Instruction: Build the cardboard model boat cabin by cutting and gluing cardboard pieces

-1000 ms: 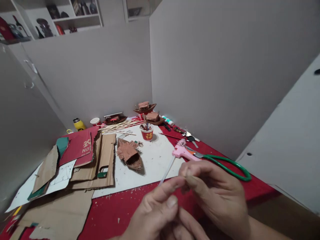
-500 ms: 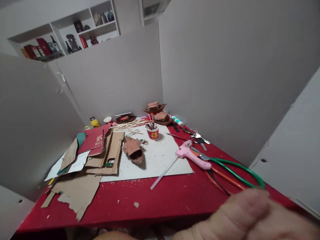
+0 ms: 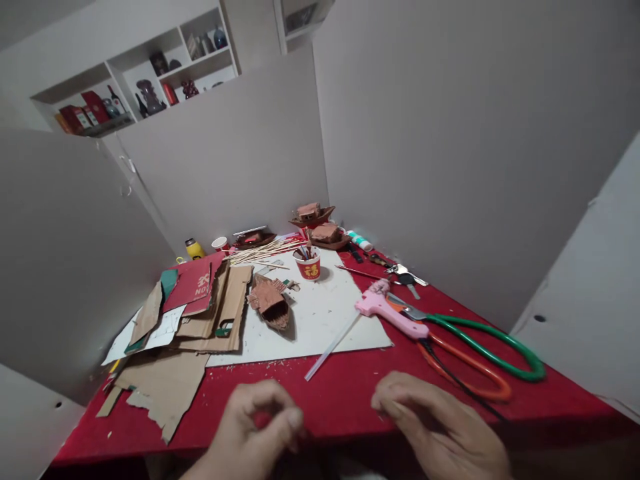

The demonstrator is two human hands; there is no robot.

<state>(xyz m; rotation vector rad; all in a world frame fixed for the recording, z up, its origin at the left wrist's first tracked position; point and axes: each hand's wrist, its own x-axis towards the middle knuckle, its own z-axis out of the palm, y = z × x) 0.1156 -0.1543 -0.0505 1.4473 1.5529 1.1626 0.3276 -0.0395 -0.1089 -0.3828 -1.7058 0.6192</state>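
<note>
Low over the front edge of the red table, my left hand point(image 3: 254, 427) is curled, with thumb and forefinger tips meeting in a ring. To its right, my right hand point(image 3: 440, 427) has its thumb and fingertips pressed together. Whatever either hand might pinch is too small or hidden to make out. The hands are apart from each other. Beyond them, a brown model boat point(image 3: 270, 303) with a small cabin rests on a white board point(image 3: 333, 317). A pink hot glue gun point(image 3: 393, 315) with a clear glue stick point(image 3: 333, 348) lies near my right hand.
Scissors point(image 3: 485, 333) with green and orange handles lie at right. Torn cardboard point(image 3: 165, 380) is heaped at left. Farther back are a red paper cup point(image 3: 309, 268) of tools, thin wooden sticks point(image 3: 265, 251), more model boats point(image 3: 325, 235), keys point(image 3: 407, 275) and a yellow bottle point(image 3: 194, 249).
My right hand has drawn back from close to the camera, uncovering the scissor handles. My left hand has risen into view at the table's front edge. The view has shifted slightly.
</note>
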